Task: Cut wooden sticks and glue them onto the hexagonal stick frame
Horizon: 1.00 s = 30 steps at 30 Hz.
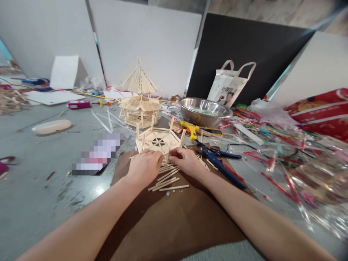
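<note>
An open wooden-stick frame (152, 139) with several upright posts and a spoked base stands on the brown sheet (168, 224). My left hand (145, 165) is closed at its near side, the fingertips hidden behind the knuckles. Opposite it, my right hand (186, 161) pinches at the same near edge, thumb and forefinger close together by a post. What lies between the fingers is too small to make out. Loose wooden sticks (168, 179) are scattered just below both hands. Behind the frame rises a pagoda model (140, 105) of similar sticks with a pointed roof.
Right of the frame lie blue-handled pliers (220, 163) and a yellow glue gun (191, 130). A steel bowl (205, 110) and a white bag (227, 87) stand behind. Plastic wrappings (312, 181) cover the right side. At left are a blurred-out flat object (99, 154) and a white case (51, 127).
</note>
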{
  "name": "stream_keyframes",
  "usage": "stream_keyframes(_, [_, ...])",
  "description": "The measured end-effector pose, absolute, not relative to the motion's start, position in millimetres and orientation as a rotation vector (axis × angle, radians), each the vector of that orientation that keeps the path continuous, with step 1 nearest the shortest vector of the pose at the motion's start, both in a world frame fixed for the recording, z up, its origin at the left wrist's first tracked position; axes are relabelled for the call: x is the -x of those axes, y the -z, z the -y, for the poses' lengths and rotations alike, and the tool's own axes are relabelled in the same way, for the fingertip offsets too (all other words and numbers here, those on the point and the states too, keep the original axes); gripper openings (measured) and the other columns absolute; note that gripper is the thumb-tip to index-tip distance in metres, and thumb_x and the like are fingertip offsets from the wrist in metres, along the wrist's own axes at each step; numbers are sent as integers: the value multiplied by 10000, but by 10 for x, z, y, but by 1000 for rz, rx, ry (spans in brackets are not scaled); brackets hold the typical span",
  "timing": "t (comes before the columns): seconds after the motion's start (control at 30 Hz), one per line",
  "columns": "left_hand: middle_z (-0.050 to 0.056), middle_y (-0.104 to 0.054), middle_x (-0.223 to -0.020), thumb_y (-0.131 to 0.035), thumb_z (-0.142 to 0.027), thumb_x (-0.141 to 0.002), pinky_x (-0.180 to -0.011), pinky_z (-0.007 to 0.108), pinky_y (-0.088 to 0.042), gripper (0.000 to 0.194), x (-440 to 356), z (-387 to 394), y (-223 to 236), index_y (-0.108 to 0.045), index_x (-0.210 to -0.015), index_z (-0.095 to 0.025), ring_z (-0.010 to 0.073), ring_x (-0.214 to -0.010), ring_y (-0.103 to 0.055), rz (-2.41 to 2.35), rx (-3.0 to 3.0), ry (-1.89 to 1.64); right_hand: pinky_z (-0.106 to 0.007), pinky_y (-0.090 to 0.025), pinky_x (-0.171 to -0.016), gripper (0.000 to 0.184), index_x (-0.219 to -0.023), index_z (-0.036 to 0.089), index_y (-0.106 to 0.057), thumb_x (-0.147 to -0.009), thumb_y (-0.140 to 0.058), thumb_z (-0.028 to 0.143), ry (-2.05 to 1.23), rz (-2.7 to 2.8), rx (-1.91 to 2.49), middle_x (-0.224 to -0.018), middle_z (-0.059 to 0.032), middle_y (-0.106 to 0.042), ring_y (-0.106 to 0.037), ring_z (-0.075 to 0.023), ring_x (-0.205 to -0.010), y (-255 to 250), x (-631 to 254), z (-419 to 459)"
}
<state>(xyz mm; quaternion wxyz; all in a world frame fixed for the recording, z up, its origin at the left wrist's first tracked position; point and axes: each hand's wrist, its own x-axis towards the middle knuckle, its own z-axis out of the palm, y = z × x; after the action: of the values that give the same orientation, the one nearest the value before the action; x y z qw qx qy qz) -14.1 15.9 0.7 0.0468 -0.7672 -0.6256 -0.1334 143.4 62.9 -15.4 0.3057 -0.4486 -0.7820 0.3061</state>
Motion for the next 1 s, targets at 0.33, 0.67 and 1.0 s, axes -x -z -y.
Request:
stream_keyframes(0.33, [38, -611, -742, -279, -333, -804, -618, 281, -384, 328, 138, -147, -22, -578, -770, -202, 182, -746, -542, 1872, 2317, 451, -243, -445, -654, 233, -864, 123, -586, -669, -519, 233, -869, 2037, 1197, -790, -38, -643, -584, -133, -697, 151, -1430, -628])
stream_keyframes(0.67, [45, -609, -757, -289, -343, -794, -610, 269, -388, 321, 127, -126, -55, -577, -852, -212, 176, -741, -542, 1921, 2275, 416, -246, -448, -651, 238, -868, 127, -584, -672, -520, 246, -890, 2030, 1190, -788, -40, -640, -582, -135, -699, 162, -1434, -627])
stream_keyframes(1.0, [45, -608, -776, -301, -352, -795, -627, 264, -390, 314, 143, -122, -71, -576, -791, -199, 177, -772, -537, 1984, 2302, 375, -252, -445, -649, 230, -870, 143, -593, -677, -519, 243, -854, 2046, 1201, -792, -33, -644, -583, -140, -699, 131, -1439, -610])
